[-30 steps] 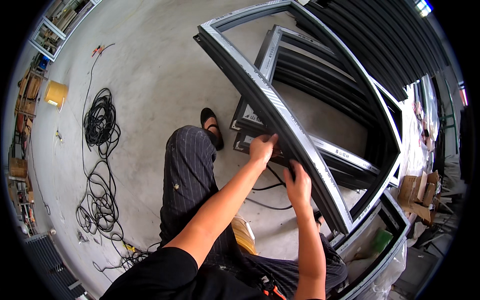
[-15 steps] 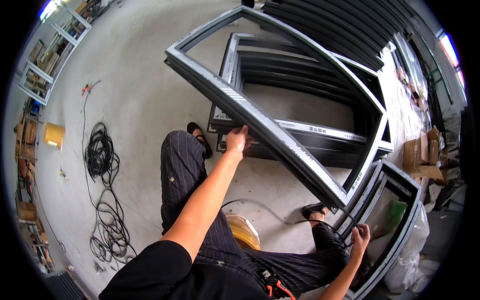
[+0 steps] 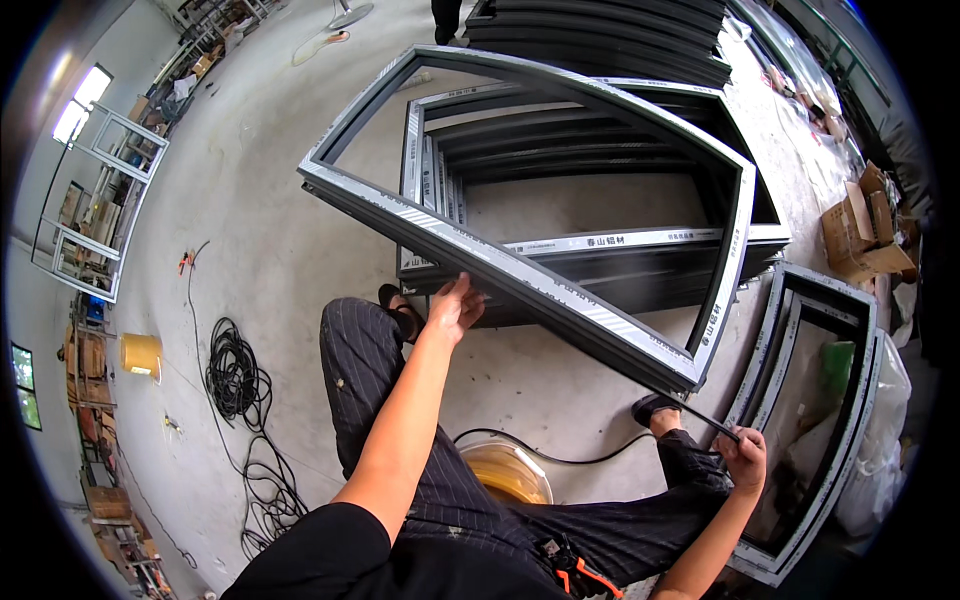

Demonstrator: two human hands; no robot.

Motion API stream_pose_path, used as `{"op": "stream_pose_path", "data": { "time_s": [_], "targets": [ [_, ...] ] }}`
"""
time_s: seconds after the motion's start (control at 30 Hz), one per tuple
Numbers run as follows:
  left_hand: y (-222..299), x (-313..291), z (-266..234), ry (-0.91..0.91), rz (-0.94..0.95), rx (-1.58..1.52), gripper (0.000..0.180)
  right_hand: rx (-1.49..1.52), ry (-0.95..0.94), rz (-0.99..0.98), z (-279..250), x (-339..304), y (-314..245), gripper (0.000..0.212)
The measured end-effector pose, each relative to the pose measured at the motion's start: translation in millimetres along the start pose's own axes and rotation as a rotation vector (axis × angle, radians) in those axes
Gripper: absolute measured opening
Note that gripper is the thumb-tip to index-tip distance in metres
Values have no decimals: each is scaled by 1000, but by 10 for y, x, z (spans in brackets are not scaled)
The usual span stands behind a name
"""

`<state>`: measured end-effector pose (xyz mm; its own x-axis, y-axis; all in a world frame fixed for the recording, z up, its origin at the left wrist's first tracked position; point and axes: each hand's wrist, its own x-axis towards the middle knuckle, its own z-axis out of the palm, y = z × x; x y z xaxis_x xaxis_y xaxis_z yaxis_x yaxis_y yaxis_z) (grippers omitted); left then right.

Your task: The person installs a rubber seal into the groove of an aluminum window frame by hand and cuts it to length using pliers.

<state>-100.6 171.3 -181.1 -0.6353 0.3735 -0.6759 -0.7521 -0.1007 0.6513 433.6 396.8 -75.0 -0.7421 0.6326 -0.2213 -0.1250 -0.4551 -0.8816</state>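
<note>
A dark grey window frame (image 3: 600,300) with pale protective film lies slanted across a stack of similar frames (image 3: 640,240). My left hand (image 3: 455,308) grips its near edge left of the middle, thumb and fingers closed there; their far sides are partly hidden. At the frame's near right corner, a black rubber strip (image 3: 708,418) runs straight out to my right hand (image 3: 743,460). The fingers of that hand are closed around the strip. More of the strip loops along the floor from a yellow bucket (image 3: 510,470) between my legs.
More dark frames (image 3: 745,560) lean at the right beside plastic wrap and a cardboard box (image 3: 865,225). Long dark profiles (image 3: 600,40) are piled at the back. A coiled black cable (image 3: 235,375) and another yellow bucket (image 3: 142,354) are on the left floor. Orange-handled pliers (image 3: 585,578) are at my lap.
My right hand has moved away from the frame's corner, and the strip is now drawn straight between them. My left hand stays at the frame's near edge. The view has shifted.
</note>
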Motion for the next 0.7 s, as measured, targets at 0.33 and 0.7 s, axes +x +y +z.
{"op": "stream_pose_path", "data": {
  "time_s": [0.33,0.7],
  "targets": [
    [30,6,71,69,138,137,20,160,-187,-176,403,74,-63,35],
    [-92,-43,9,-64,82,124,30,254,-124,-153,357,130,-64,34]
  ]
}}
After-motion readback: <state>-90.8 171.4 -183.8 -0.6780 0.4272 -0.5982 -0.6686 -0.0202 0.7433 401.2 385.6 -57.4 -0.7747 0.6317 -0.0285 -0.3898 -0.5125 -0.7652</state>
